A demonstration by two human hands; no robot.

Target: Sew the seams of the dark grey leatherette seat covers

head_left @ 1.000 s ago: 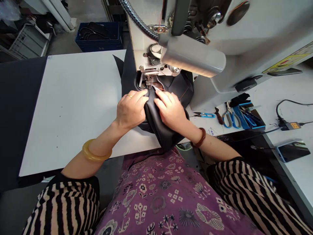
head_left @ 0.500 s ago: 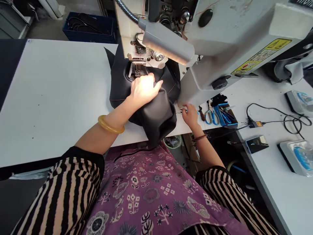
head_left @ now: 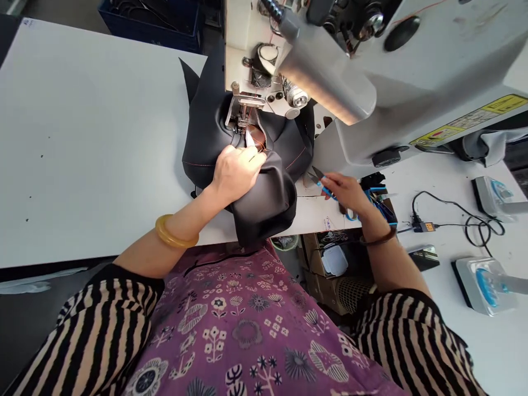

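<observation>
Black leather-like sewn piece [head_left: 264, 192] with red stitching is bunched under the presser foot [head_left: 243, 118] of a sewing machine [head_left: 358, 82]. My left hand [head_left: 237, 173] is closed on its edge, just in front of the foot. An opening beside the fingers shows a brown inside and loose reddish thread. To the right of the piece, my right hand [head_left: 346, 192] grips a pair of thread snips [head_left: 324, 184] with blue handles. The dark pointed blades stick out toward the machine base, apart from the leather.
A lamp [head_left: 330, 82] hangs over the sewing spot. Scissors [head_left: 351, 214] and a tool box [head_left: 381, 206] lie beyond my right hand. A cable [head_left: 445, 201] and plastic-covered boxes [head_left: 487, 286] sit on the right table. A blue crate [head_left: 152, 25] stands behind the white table [head_left: 103, 137].
My right hand has lifted the snips from beside the machine base and moved right. My left hand has drawn back slightly from the presser foot, exposing the opening. The view has shifted.
</observation>
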